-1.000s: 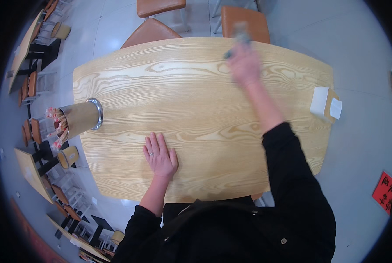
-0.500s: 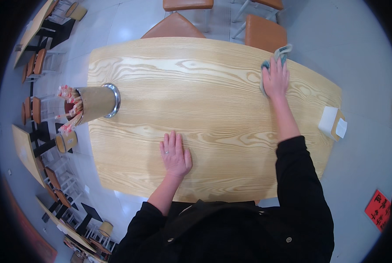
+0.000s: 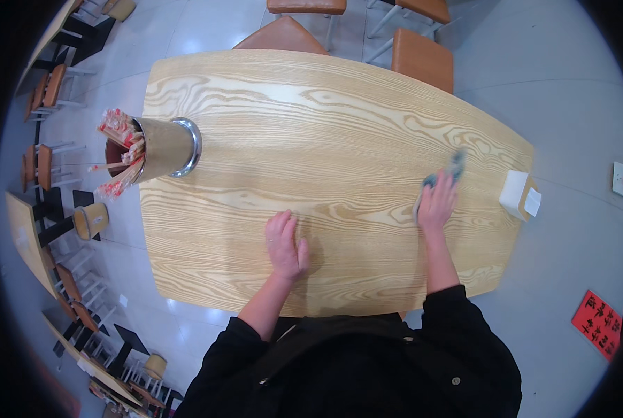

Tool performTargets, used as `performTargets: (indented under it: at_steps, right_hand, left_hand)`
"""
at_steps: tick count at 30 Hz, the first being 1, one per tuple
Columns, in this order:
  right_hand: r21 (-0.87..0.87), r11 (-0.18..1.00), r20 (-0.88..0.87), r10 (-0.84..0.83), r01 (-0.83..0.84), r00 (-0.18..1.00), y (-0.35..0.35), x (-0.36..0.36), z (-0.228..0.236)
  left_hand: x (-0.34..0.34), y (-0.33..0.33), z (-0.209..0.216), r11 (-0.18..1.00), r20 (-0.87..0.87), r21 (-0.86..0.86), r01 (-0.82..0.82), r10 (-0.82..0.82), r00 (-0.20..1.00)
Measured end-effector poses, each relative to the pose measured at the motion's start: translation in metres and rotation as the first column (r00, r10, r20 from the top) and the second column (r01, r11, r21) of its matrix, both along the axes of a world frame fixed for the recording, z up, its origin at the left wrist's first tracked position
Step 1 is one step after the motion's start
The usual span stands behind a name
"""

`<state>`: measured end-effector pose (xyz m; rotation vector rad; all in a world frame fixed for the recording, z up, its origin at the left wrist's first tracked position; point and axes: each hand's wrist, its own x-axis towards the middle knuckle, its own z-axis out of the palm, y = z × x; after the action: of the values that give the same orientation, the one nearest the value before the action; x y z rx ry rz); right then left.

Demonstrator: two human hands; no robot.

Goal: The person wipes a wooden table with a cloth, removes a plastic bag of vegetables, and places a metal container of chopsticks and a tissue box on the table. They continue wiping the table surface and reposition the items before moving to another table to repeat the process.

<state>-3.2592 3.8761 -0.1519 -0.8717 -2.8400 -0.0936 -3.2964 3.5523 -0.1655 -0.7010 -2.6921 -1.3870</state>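
Observation:
My right hand (image 3: 435, 203) presses a small grey-blue cloth (image 3: 454, 166) flat against the light wooden table (image 3: 325, 125), on its right side; only the cloth's far edge shows past my fingers. My left hand (image 3: 286, 244) lies palm down on the table near the front edge, fingers together, holding nothing. Both black sleeves come in from the lower edge.
A tan cylindrical holder (image 3: 159, 148) full of wrapped chopsticks stands at the table's left edge. A white napkin box (image 3: 519, 193) sits at the right edge. Brown-seated chairs (image 3: 423, 59) stand beyond the far side. A red paper (image 3: 599, 324) lies on the grey floor.
My right hand has drawn the cloth back from the table's far right edge toward me across the top. My left hand stayed flat in place.

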Motion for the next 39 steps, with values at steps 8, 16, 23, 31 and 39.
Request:
performTargets:
  at_steps: [8, 16, 23, 31, 39]
  right_hand:
    - [-0.207, 0.726, -0.211, 0.622, -0.656, 0.755, -0.183, -0.010, -0.002]
    - [-0.048, 0.999, -0.023, -0.012, 0.011, 1.000, 0.035, -0.100, -0.034]
    - [-0.052, 0.960, 0.296, 0.278, -0.275, 0.914, -0.127, -0.005, 0.007]
    - [0.123, 0.948, 0.224, 0.263, -0.295, 0.938, -0.016, -0.030, -0.048]
    - [-0.168, 0.878, -0.068, 0.443, -0.448, 0.894, -0.111, -0.172, -0.001]
  left_hand:
    - [-0.003, 0.004, 0.006, 0.994, 0.030, -0.107, 0.014, -0.011, 0.999]
    - [0.001, 0.012, 0.009, 0.930, 0.192, -0.343, 0.133, -0.069, 0.979]
    - [0.000, 0.018, 0.009, 0.892, 0.228, -0.430, 0.138, -0.041, 0.973]
    - [0.000, 0.017, 0.009, 0.828, 0.288, -0.524, 0.202, -0.051, 0.956]
    - [0.001, 0.014, 0.012, 0.920, 0.101, -0.379, 0.096, -0.061, 0.993]
